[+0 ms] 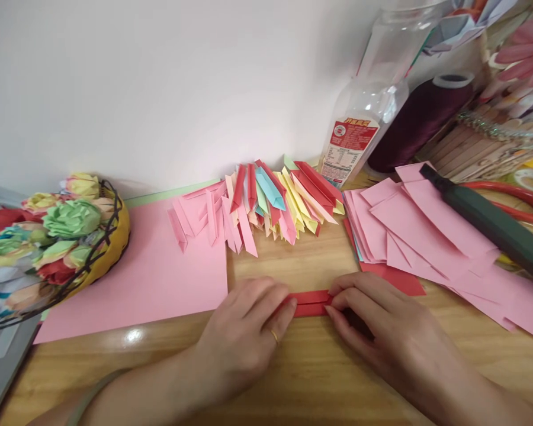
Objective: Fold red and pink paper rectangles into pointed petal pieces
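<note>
red paper strip (pixel 311 297): from the head view, i find it at the middle of the frame, lengthwise left to right, well in front of the table's back edge, where the wood (pixel 311 373) meets the wall (pixel 160 89). i have the left hand (pixel 244 328) closed over its left end, thumb on top, and the right hand (pixel 382 319) pinching its right end between thumb and fingers. a dark line runs along the strip's length, so i judge the work in hand to be folding or pressing a crease; whether the strip rests flat on the wood i cannot tell. the fold calls for both ends kept level and light, even pressure, since thin paper could skew or crumple.

behind it, towards the back edge, sits a row of folded paper pieces (pixel 270 190), partly over a large pink sheet (pixel 160 278) whose right edge ends just beside my left hand. to the right, loose pink papers (pixel 421 234) fan out with a red sheet (pixel 402 281) under them, its corner near my right hand; i'd keep that wrist off them. wood shows between strip and row, with more room towards me. the table's near edge is out of view.
</note>
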